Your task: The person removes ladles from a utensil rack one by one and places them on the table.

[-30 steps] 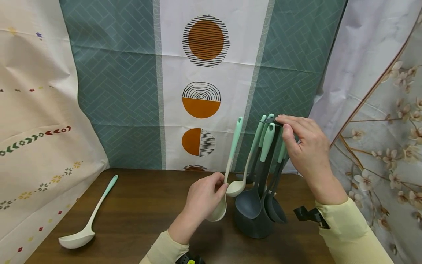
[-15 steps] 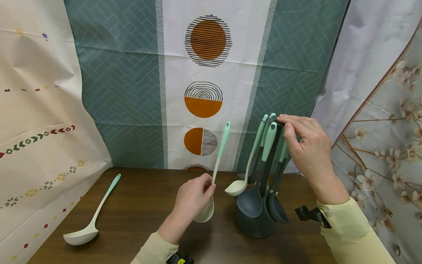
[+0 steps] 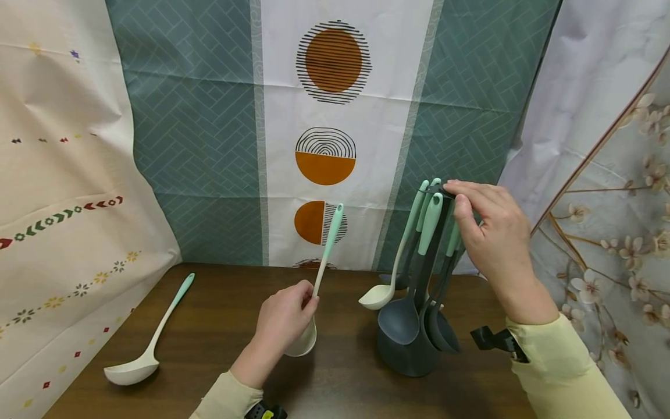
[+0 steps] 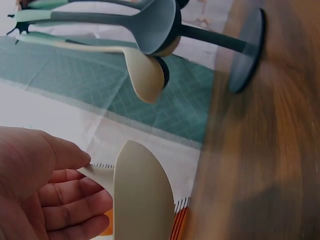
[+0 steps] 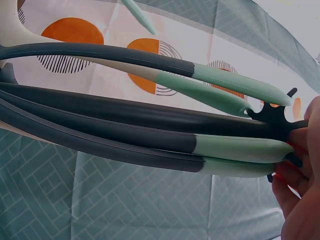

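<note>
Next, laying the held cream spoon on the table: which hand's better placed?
Left, I'd judge. The left hand pinches the cream spoon above the table; the right hand grips the top of the utensil stand, apart from that spoon.
</note>
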Demonstrator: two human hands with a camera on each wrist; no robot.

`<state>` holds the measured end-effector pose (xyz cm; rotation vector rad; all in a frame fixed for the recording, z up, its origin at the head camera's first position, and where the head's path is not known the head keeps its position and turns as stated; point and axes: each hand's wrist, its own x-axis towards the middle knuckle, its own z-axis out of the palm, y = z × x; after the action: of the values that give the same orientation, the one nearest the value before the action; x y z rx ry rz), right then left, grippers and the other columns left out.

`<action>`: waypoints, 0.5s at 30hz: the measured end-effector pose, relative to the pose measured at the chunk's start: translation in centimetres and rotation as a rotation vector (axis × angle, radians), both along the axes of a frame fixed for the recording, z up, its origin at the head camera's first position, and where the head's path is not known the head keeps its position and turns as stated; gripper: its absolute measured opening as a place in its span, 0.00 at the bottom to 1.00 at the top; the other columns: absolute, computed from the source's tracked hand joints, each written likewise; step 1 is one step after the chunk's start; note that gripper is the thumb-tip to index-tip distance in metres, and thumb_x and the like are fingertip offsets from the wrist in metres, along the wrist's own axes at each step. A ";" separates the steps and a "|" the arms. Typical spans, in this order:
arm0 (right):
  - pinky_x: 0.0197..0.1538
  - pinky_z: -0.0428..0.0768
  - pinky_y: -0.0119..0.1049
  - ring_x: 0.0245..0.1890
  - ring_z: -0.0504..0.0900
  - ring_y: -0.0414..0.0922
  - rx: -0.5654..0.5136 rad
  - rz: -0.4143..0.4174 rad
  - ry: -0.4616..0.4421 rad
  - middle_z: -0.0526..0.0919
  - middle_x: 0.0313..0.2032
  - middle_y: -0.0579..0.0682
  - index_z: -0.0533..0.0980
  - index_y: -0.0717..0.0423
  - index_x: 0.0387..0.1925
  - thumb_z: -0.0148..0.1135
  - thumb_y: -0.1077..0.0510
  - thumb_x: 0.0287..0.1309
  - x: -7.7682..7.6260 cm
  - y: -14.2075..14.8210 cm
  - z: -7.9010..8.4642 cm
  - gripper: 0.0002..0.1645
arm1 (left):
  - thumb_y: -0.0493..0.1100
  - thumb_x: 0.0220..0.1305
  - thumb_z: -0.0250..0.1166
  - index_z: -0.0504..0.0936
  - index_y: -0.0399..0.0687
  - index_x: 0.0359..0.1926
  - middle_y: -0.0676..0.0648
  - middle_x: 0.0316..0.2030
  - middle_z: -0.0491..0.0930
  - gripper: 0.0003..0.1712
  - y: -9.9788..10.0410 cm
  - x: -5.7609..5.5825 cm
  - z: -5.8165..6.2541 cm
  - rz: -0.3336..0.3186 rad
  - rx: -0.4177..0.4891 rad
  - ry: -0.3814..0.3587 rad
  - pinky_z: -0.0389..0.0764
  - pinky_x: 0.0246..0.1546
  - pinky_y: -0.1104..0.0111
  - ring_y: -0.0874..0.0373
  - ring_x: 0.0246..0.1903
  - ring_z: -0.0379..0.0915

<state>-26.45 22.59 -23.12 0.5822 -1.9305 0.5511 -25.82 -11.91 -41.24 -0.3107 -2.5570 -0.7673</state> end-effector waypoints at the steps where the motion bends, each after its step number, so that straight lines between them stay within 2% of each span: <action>1: 0.55 0.77 0.53 0.61 0.83 0.55 0.000 0.000 0.000 0.90 0.60 0.47 0.89 0.50 0.62 0.52 0.51 0.84 0.0 0.0 0.0 0.23 | 0.42 0.71 0.78 0.86 0.52 0.39 0.60 0.26 0.82 0.06 -0.2 0.0 -0.1 0.004 -0.003 -0.004 0.75 0.25 0.62 0.63 0.22 0.73; 15: 0.53 0.75 0.51 0.61 0.83 0.55 0.007 -0.003 0.004 0.90 0.60 0.47 0.89 0.50 0.62 0.52 0.52 0.83 0.0 0.0 -0.1 0.23 | 0.40 0.69 0.78 0.84 0.50 0.35 0.59 0.22 0.78 0.09 -3.2 0.3 -1.2 0.063 -0.069 -0.037 0.73 0.21 0.62 0.61 0.19 0.68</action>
<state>-26.46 22.62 -23.20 0.5847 -1.9294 0.5414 -25.56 -15.08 -42.39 -0.2389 -2.6185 -0.6683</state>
